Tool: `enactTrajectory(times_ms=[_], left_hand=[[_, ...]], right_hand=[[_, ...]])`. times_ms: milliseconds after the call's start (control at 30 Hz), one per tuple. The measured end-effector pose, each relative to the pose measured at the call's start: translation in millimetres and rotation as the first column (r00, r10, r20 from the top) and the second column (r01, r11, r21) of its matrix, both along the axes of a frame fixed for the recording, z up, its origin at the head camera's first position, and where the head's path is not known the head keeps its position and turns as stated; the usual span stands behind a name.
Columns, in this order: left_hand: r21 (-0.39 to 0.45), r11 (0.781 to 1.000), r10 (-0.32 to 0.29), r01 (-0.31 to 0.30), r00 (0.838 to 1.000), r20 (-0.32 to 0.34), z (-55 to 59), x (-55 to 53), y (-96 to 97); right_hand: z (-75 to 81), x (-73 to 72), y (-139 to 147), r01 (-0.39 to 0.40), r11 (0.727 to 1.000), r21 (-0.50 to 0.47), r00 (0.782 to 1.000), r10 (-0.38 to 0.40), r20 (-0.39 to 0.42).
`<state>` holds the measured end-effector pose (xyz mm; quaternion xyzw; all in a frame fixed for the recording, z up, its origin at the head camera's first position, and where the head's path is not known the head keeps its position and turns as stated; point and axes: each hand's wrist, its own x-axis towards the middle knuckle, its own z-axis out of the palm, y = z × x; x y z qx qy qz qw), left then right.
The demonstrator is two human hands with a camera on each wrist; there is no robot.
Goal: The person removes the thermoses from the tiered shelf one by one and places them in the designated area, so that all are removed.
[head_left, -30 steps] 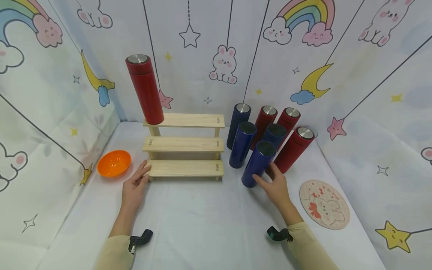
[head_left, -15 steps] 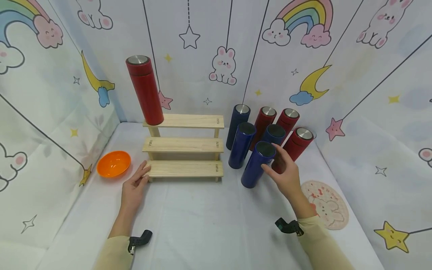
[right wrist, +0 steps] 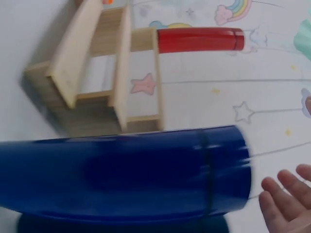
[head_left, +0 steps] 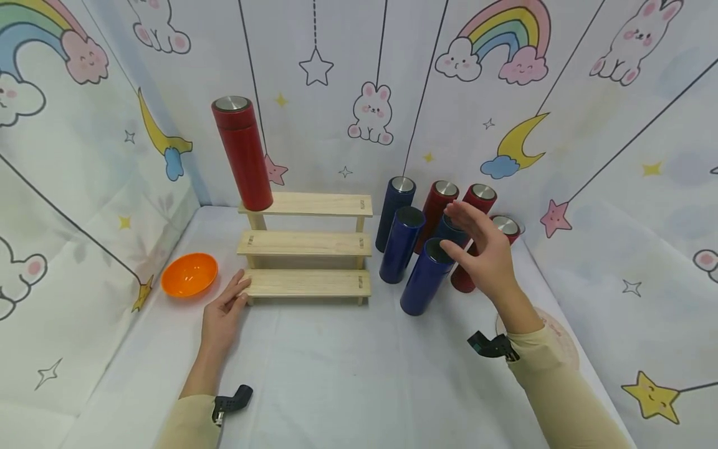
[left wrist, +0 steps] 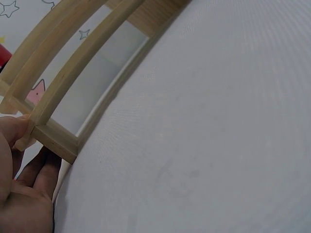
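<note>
My left hand [head_left: 222,313] grips the left end of the lowest step of a three-tier wooden display rack [head_left: 308,284]. The left wrist view shows its fingers [left wrist: 44,175] behind the rack's corner. A red thermos [head_left: 245,159] with a silver-topped lid stands on the top step's left end. My right hand [head_left: 487,252] hovers with spread fingers beside the upper part of the front blue thermos [head_left: 422,285], holding nothing. Behind that hand, partly hidden, are a red thermos [head_left: 463,280] and another blue thermos [head_left: 450,232]. The front blue thermos [right wrist: 126,174] fills the lower right wrist view.
More thermoses stand close by: a blue one [head_left: 401,249], a dark blue one [head_left: 394,215] and red ones [head_left: 436,209] at the back. An orange bowl [head_left: 189,275] sits left of the rack. My right forearm partly covers a round bunny mat [head_left: 563,337].
My right hand has let go of the front blue thermos and risen to the upper right, away from it. My left hand keeps its place on the rack.
</note>
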<state>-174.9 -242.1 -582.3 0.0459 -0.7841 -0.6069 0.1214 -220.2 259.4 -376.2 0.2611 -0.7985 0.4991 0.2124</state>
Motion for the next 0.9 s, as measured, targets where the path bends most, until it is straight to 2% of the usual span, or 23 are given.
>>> enactTrajectory(times_ms=[200, 400, 533, 600, 667, 767, 900], left_hand=[[0.007, 1.000, -0.009, 0.009, 1.000, -0.019, 0.5, 1.6, 0.3], [0.035, 0.999, -0.005, 0.005, 1.000, -0.007, 0.5, 2.9, 2.1], [0.055, 0.998, -0.009, 0.008, 1.000, 0.016, 15.6, 8.2, 8.0], [0.050, 0.999, -0.013, 0.012, 1.000, 0.020, 16.0, 8.0, 8.3], [0.040, 0.999, -0.012, 0.011, 1.000, 0.017, 13.1, 7.2, 6.9], [0.024, 1.000, -0.009, 0.009, 1.000, -0.004, 1.8, 4.0, 2.7], [0.015, 1.000, -0.010, 0.010, 1.000, -0.015, 1.1, 4.1, 1.7]], right_hand=[[29.9, -15.0, -11.9, -0.060, 0.998, 0.017, 0.997, 0.059, 0.053], [48.2, -26.7, -30.9, -0.098, 0.994, 0.051, 0.992, 0.094, 0.080], [57.5, -35.4, -44.4, -0.113, 0.992, 0.064, 0.990, 0.107, 0.091], [60.9, -41.5, -51.4, -0.132, 0.989, 0.062, 0.988, 0.126, 0.092], [63.6, -47.9, -59.2, -0.156, 0.986, 0.057, 0.985, 0.151, 0.083], [67.3, -56.4, -70.3, -0.173, 0.982, 0.074, 0.983, 0.168, 0.068], [72.4, -67.0, -82.2, -0.171, 0.980, 0.101, 0.984, 0.166, 0.056]])
